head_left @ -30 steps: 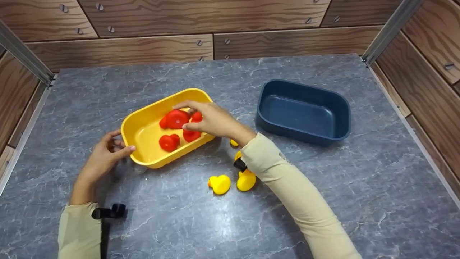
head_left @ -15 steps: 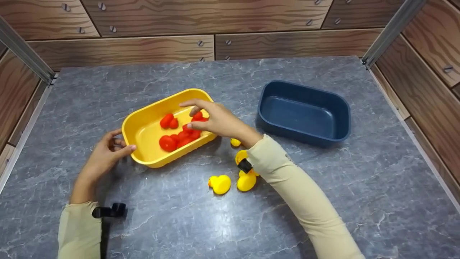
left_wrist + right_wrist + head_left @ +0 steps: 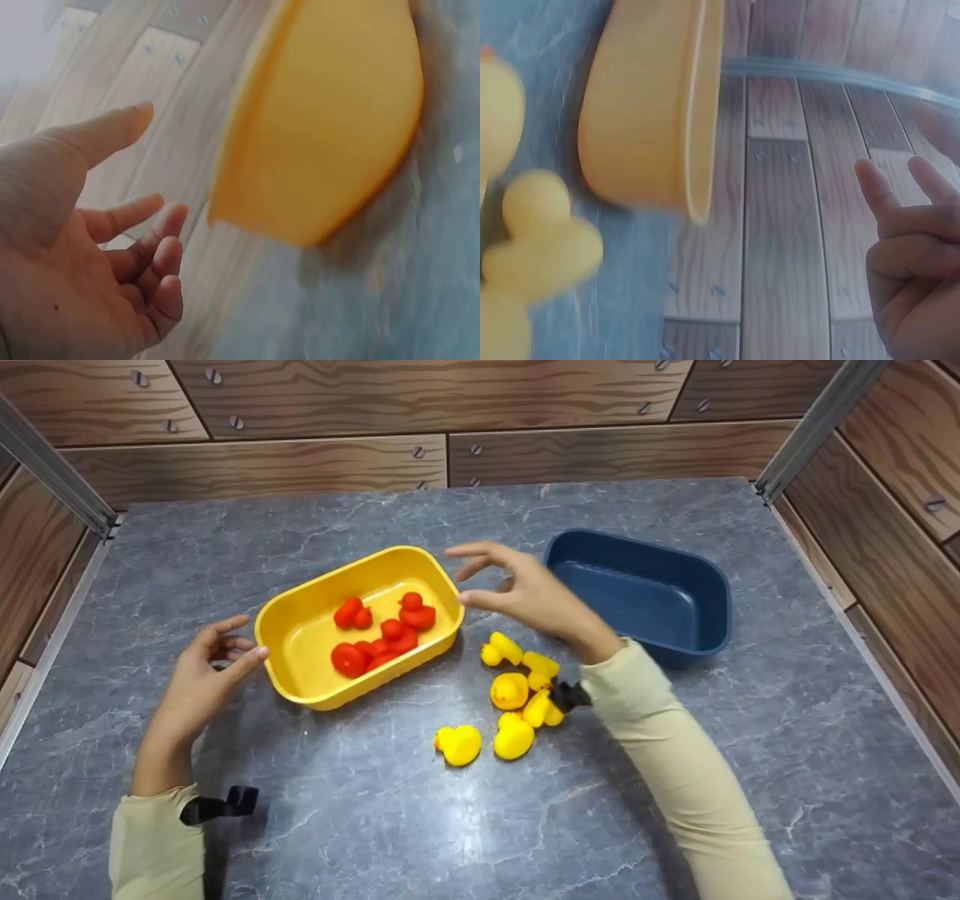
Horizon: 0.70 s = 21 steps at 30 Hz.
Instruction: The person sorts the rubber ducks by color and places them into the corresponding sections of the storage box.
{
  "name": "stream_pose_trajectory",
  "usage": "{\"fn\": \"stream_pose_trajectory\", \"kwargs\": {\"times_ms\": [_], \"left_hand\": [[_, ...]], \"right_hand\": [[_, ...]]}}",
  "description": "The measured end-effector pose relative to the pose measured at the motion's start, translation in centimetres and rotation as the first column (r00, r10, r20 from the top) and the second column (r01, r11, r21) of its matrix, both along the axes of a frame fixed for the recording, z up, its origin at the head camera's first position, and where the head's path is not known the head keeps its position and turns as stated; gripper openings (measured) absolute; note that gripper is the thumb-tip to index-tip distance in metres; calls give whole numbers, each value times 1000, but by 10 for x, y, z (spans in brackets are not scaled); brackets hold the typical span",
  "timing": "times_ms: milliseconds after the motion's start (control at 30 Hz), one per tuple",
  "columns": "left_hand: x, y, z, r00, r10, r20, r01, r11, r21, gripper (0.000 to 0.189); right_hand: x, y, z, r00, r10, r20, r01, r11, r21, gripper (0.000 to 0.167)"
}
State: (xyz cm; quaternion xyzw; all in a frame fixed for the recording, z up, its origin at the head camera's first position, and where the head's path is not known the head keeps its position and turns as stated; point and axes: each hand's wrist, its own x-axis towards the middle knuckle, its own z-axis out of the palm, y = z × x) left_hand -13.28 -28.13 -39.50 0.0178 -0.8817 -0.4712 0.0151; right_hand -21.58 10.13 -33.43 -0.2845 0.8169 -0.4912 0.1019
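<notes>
A yellow bin (image 3: 300, 634) on the table holds several red rubber ducks (image 3: 418, 616), some upright and some tipped over. My left hand (image 3: 199, 679) is at the bin's left end with thumb and fingers apart; the left wrist view shows a gap between this hand (image 3: 97, 247) and the bin (image 3: 330, 112). Just off the bin's right end is my right hand (image 3: 529, 592), its fingers loosely bent around nothing. Below it lie several yellow rubber ducks (image 3: 510, 691) in a loose group on the table.
A dark blue bin (image 3: 637, 592), with nothing seen inside, stands behind the right hand. The grey marbled table (image 3: 360, 810) ends at wood-patterned walls (image 3: 315, 397) at the back and sides.
My right hand has lifted out of the yellow bin and moved right, leaving the red ducks spread inside. My left hand has let go of the bin's left end and drawn slightly away.
</notes>
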Motion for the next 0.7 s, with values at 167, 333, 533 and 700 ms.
{"fn": "stream_pose_trajectory", "kwargs": {"times_ms": [167,333,533,700], "left_hand": [[7,25,15,994,-30,-101,36,998,57,48],[16,50,31,975,-119,-186,143,983,117,46],[23,68,38,915,-364,-177,384,917,102,57],[23,82,38,859,-503,-100,510,857,77,63]], "right_hand": [[-2,30,-3,996,-55,-67,58,997,45,51],[-4,60,-6,987,-120,-111,127,990,62,48],[-5,97,-2,964,-223,-144,238,967,92,44],[-5,126,2,943,-286,-169,301,951,74,43]]}}
